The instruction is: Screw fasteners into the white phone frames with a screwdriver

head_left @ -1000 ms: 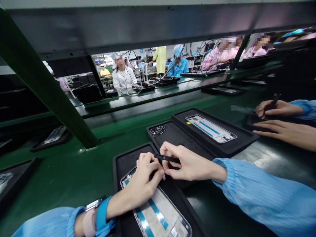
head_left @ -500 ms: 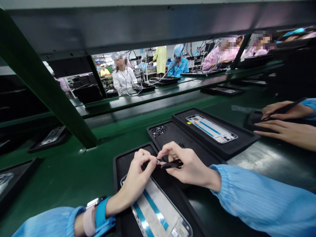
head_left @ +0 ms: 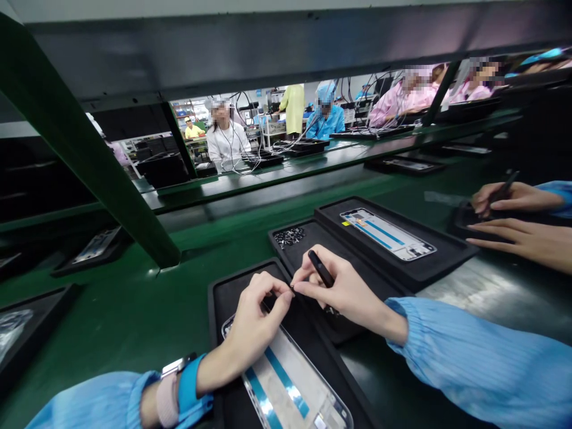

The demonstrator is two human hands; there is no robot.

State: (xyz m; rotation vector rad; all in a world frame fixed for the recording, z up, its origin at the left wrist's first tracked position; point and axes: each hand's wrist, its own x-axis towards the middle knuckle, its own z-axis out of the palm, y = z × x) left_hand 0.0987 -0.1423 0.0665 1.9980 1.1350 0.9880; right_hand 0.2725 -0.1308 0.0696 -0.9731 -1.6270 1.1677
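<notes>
My left hand [head_left: 261,322] hovers over a phone frame [head_left: 297,381], thumb and index finger pinched together. Whatever lies in that pinch is too small to make out. The frame is silver with two blue strips and lies in a black tray [head_left: 218,298]; my left hand covers part of its upper end. In my right hand [head_left: 346,289] is a black pen-shaped tool [head_left: 320,268], tucked between the fingers with one end tilted up. The fingertips of both hands meet, or nearly meet, at a tiny dark speck.
A second black tray [head_left: 308,253] holds a heap of small parts [head_left: 289,237]. Beyond it, another tray [head_left: 429,268] carries a similar phone frame [head_left: 388,234]. At right, a co-worker's hands [head_left: 513,220] work with a dark tool. A green post [head_left: 111,179] slants down at left.
The black tool has swung in my right hand from lying nearly level, pointing left, to tilting upward. My right fingertips have closed toward the left ones. The whole view has shifted slightly.
</notes>
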